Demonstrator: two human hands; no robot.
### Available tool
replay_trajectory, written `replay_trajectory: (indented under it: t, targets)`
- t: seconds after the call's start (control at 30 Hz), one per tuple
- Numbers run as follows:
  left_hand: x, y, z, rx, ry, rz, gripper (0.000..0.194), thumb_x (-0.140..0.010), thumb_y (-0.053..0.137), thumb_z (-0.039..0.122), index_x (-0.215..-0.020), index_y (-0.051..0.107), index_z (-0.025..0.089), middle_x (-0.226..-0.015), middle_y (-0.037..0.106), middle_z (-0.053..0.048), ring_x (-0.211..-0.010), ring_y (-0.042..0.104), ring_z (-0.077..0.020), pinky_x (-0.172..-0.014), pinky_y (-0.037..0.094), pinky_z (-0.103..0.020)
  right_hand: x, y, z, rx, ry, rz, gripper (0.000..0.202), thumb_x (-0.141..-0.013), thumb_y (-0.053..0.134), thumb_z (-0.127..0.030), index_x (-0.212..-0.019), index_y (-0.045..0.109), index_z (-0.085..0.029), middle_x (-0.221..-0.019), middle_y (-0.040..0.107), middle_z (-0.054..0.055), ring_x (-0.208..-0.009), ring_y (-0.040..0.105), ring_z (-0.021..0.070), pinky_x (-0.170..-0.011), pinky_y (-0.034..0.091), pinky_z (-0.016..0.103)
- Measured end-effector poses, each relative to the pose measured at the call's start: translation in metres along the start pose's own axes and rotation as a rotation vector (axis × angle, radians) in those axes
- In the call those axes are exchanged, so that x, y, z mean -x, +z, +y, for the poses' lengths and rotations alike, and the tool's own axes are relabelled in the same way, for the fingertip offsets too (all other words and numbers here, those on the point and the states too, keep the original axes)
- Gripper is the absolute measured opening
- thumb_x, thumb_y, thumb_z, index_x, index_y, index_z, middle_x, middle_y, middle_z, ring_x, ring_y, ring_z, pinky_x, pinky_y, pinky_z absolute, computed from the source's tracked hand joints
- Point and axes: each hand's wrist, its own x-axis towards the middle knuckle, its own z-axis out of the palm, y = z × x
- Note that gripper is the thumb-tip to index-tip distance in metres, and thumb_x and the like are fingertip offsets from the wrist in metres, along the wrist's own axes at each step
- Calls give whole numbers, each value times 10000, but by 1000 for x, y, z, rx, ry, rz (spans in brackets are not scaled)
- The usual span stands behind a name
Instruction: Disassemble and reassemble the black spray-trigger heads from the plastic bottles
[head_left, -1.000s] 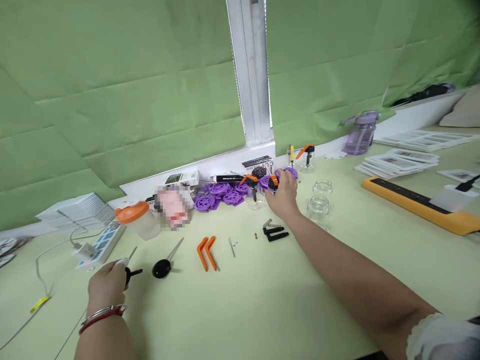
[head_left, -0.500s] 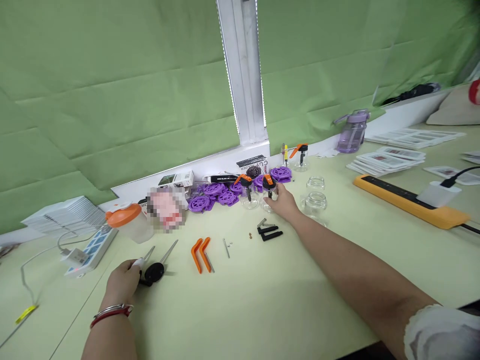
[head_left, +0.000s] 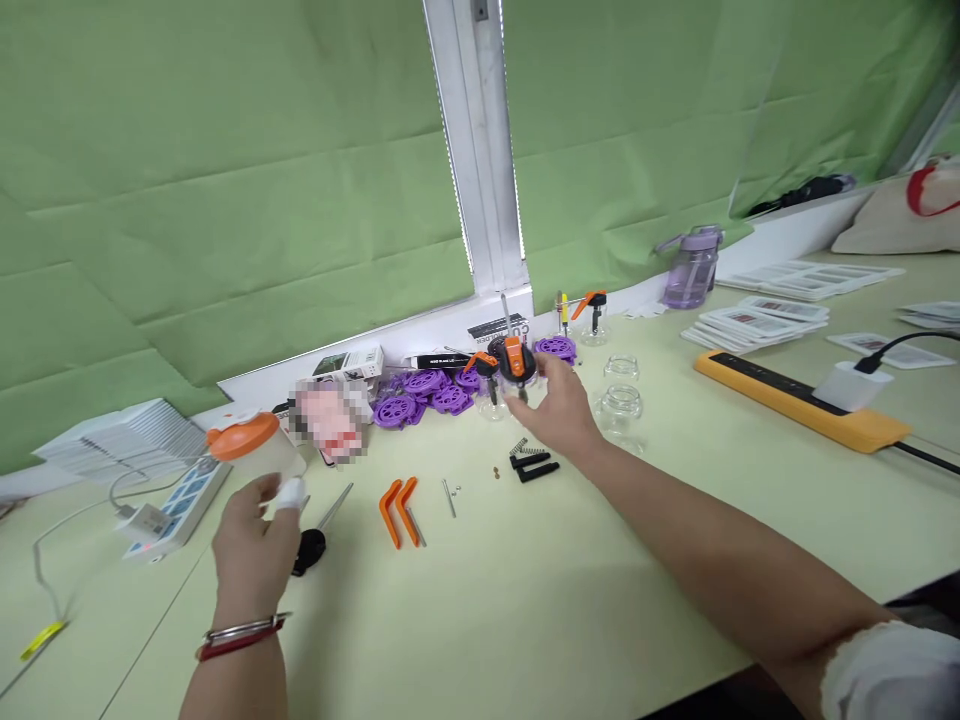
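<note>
My right hand (head_left: 559,405) grips a small clear jar with a black and orange top (head_left: 514,362), lifted a little and tilted towards me. Beside it stands a similar jar (head_left: 491,388). Above the left part of the table is my left hand (head_left: 259,535), its fingers curled and apart with nothing seen between them; a white covering is on one fingertip. Just right of it lies a black round part with a metal rod (head_left: 311,548). Two orange levers (head_left: 397,512), a metal pin (head_left: 448,498), springs and black parts (head_left: 534,465) lie in the middle.
Purple discs (head_left: 424,390) and boxes line the back. Two open glass jars (head_left: 621,402) stand right of my right hand. An orange power strip (head_left: 795,398) and purple bottle (head_left: 691,270) are farther right. A cup with an orange lid (head_left: 251,440) stands at the left.
My right hand has raised the jar off the table and tipped it towards me. My left hand has risen from beside the black round parts, its fingers now spread.
</note>
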Motion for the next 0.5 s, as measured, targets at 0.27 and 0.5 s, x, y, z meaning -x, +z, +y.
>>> replay_trajectory:
  t: [0.27,0.5]
  targets:
    - [110,23,128,898,163,-612,846,-605,733,189,-1331,311,293,-1252,488,-107,-1064,531,-264,-827,473,-350,69,-14,-82,26,-297,-359,357,-679,618,-383,-951,531,-167,-843,584,93,-759,504,234,-700,363,364]
    - [103,40,107,1152,-99,-709,399,-663,672,176,-1040,546,216,-784,602,-10,-704,593,-176,-684,470,-309,84,-29,-60,-402,27,-722,311,-853,458,-465,-852,568,-174,-769,606,46,-670,521,153,-600,384,279]
